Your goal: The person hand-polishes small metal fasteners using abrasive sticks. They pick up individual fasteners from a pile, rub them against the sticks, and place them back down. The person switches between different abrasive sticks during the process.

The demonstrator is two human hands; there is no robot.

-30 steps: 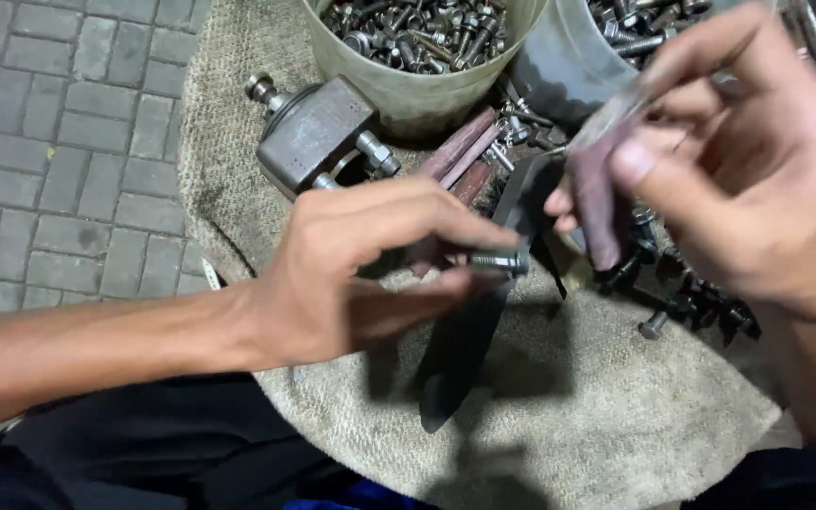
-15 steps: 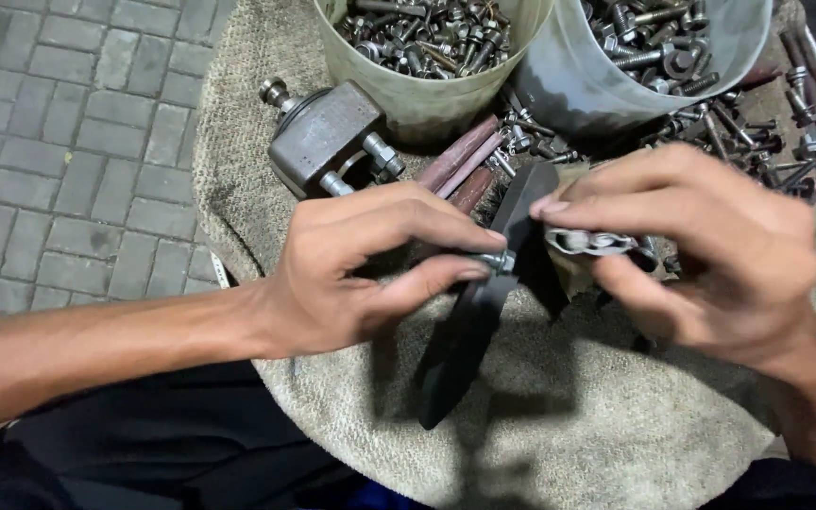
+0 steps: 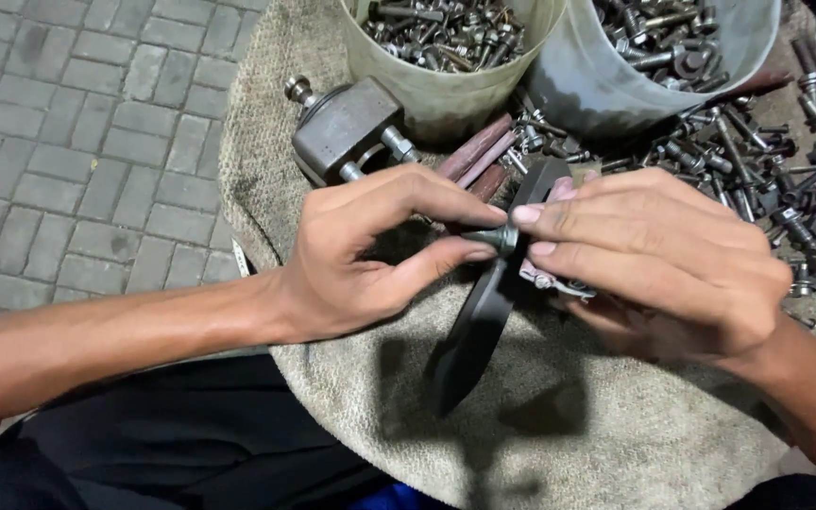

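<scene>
Steel bolt (image 3: pixel 501 238), small and dark-headed, pinched between thumb and forefinger of the left hand (image 3: pixel 370 250); the grip is pressed together on it. Fingertips of the right hand (image 3: pixel 658 260) meet the bolt head from the other side, fingers extended and closed together; beneath them the right hand also clasps a small bright metal part (image 3: pixel 554 281), mostly hidden. Directly under the bolt a flat black blade-shaped piece (image 3: pixel 474 331) lies on the burlap sacking (image 3: pixel 559 425), slanting from the bolt toward the person. Beyond the bolt lie reddish-brown bars (image 3: pixel 479 156). Up and left of the bolt sits a grey metal block (image 3: pixel 344 132) with round pins protruding from its sides. Farther beyond the bolt stand two containers: a beige bucket (image 3: pixel 446 90) filled with bolts and screws, and beside it a grey bucket (image 3: pixel 578 90) holding larger bolts, nuts and washers. Right of the bolt, past the right hand, loose bolts (image 3: pixel 757 170) are strewn across the sacking. Grey paving bricks (image 3: pixel 77 142) cover the ground left of the sacking.
</scene>
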